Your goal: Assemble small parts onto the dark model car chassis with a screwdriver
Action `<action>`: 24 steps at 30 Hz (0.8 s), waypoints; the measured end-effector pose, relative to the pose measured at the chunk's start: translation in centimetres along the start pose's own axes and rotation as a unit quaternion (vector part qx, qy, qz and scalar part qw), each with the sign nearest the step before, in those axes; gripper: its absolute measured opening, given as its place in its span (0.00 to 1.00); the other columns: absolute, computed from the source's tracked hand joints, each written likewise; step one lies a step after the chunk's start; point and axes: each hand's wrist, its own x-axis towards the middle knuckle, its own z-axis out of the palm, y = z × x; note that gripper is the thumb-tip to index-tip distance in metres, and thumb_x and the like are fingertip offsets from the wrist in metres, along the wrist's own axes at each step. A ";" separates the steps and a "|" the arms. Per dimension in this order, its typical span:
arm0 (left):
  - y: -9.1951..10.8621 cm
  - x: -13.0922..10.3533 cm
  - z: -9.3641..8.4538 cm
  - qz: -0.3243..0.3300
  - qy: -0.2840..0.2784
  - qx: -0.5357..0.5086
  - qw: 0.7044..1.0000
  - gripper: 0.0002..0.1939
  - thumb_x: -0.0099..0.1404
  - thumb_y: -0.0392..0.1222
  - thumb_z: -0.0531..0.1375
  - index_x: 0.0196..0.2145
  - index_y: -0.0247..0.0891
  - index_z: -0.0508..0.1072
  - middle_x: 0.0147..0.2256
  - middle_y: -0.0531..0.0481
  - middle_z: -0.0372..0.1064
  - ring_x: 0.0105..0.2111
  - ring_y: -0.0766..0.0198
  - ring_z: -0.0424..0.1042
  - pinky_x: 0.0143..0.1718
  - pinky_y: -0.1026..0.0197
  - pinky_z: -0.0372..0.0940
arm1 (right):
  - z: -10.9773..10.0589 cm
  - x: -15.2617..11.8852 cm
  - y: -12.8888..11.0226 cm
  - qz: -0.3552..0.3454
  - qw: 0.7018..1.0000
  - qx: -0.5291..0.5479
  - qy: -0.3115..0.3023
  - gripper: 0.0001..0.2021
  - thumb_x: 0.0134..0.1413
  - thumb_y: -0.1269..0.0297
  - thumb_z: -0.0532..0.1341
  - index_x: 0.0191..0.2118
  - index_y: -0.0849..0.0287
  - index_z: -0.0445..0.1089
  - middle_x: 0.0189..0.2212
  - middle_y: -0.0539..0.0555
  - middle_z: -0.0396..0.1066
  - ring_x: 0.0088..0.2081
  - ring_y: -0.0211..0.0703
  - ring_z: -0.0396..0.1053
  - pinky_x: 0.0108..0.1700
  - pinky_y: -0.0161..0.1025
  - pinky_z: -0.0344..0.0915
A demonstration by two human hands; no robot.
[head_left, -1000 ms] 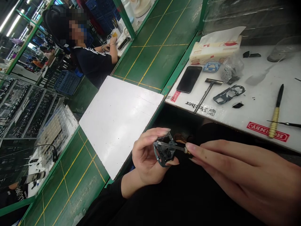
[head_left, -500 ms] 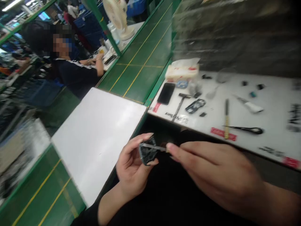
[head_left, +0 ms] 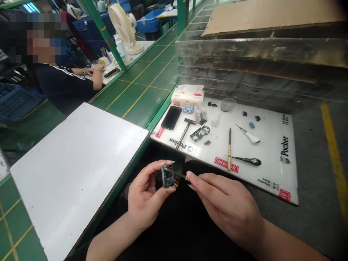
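Observation:
Pinched between the fingers and thumb of my left hand (head_left: 148, 192) is a small dark hollow part (head_left: 168, 176), held up over my lap. My right hand (head_left: 225, 203) grips the brass-coloured end of a thin file (head_left: 179, 174), whose blurred blade reaches toward the part. Beyond my hands, the white work board (head_left: 272, 145) carries a dark car-shaped frame (head_left: 200, 133), a small hammer (head_left: 186, 131), a second file (head_left: 230, 148), a black-handled pointed tool (head_left: 248, 160) and a white-handled knife (head_left: 251, 137).
A white panel (head_left: 81, 174) lies at left over the green conveyor (head_left: 146, 83). Behind the board stand stacked clear trays (head_left: 244, 69) under cardboard (head_left: 277, 16). A phone (head_left: 171, 117) and tissue pack (head_left: 187, 95) sit on the board. A person (head_left: 65, 79) works across the conveyor.
The view has shifted and levelled, showing more of the trays and board. The small part has turned in my left hand, and the thin file has shifted against it.

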 end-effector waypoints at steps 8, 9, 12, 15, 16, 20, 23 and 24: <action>0.0 1.4 3.7 0.009 0.040 0.004 0.999 0.29 0.69 0.33 0.80 0.65 0.45 0.85 0.60 0.40 0.88 0.61 0.47 0.88 0.59 0.50 0.87 | -2.1 0.7 2.1 0.009 1.000 0.017 -0.008 0.25 0.77 0.84 0.67 0.73 0.66 0.76 0.43 0.57 0.84 0.40 0.43 0.85 0.44 0.39 0.87; 0.2 1.6 3.9 0.006 0.041 -0.001 0.999 0.29 0.69 0.33 0.80 0.65 0.45 0.85 0.60 0.39 0.87 0.60 0.47 0.88 0.57 0.51 0.87 | -2.5 1.0 2.2 0.011 1.000 0.014 -0.010 0.25 0.77 0.84 0.67 0.73 0.64 0.76 0.43 0.56 0.85 0.40 0.44 0.85 0.43 0.39 0.87; 0.6 2.0 4.3 0.008 0.041 -0.008 0.999 0.29 0.70 0.32 0.80 0.65 0.45 0.85 0.61 0.39 0.87 0.62 0.47 0.88 0.62 0.49 0.86 | -3.6 1.6 2.1 0.011 1.000 -0.008 -0.011 0.26 0.78 0.82 0.67 0.74 0.59 0.77 0.45 0.55 0.85 0.40 0.44 0.85 0.41 0.40 0.86; 0.2 1.8 4.4 0.019 0.038 -0.015 0.999 0.29 0.69 0.31 0.80 0.65 0.46 0.85 0.60 0.41 0.87 0.63 0.49 0.87 0.68 0.49 0.82 | -4.0 1.6 1.7 0.017 0.999 0.002 -0.031 0.23 0.80 0.82 0.66 0.72 0.59 0.77 0.45 0.55 0.85 0.41 0.43 0.85 0.44 0.39 0.87; 0.0 1.7 4.4 0.020 0.035 -0.018 0.999 0.29 0.69 0.31 0.80 0.65 0.46 0.85 0.60 0.41 0.87 0.63 0.50 0.87 0.69 0.49 0.81 | -4.0 1.4 1.5 0.018 0.999 0.002 -0.034 0.22 0.80 0.82 0.66 0.72 0.60 0.77 0.45 0.55 0.85 0.41 0.42 0.85 0.45 0.39 0.87; -0.8 0.8 4.4 0.033 0.027 -0.036 0.998 0.30 0.69 0.31 0.80 0.66 0.47 0.84 0.62 0.42 0.87 0.65 0.50 0.86 0.70 0.49 0.80 | -3.3 0.2 0.6 0.014 0.999 -0.041 -0.003 0.24 0.78 0.83 0.68 0.71 0.60 0.78 0.45 0.57 0.85 0.41 0.44 0.85 0.43 0.40 0.87; -0.9 0.3 4.1 0.051 0.014 -0.024 0.998 0.31 0.69 0.30 0.79 0.66 0.47 0.84 0.62 0.42 0.87 0.65 0.49 0.86 0.71 0.47 0.80 | -2.7 -0.5 -0.4 0.033 0.999 -0.020 0.010 0.23 0.78 0.83 0.67 0.71 0.60 0.78 0.46 0.56 0.86 0.42 0.43 0.86 0.45 0.39 0.88; -0.9 0.3 3.8 0.059 0.008 -0.013 0.998 0.31 0.69 0.30 0.79 0.66 0.46 0.84 0.62 0.42 0.87 0.65 0.50 0.85 0.71 0.47 0.80 | -2.4 -0.7 -0.8 0.038 0.999 -0.006 0.013 0.22 0.79 0.83 0.67 0.70 0.61 0.78 0.46 0.56 0.86 0.42 0.43 0.86 0.46 0.39 0.88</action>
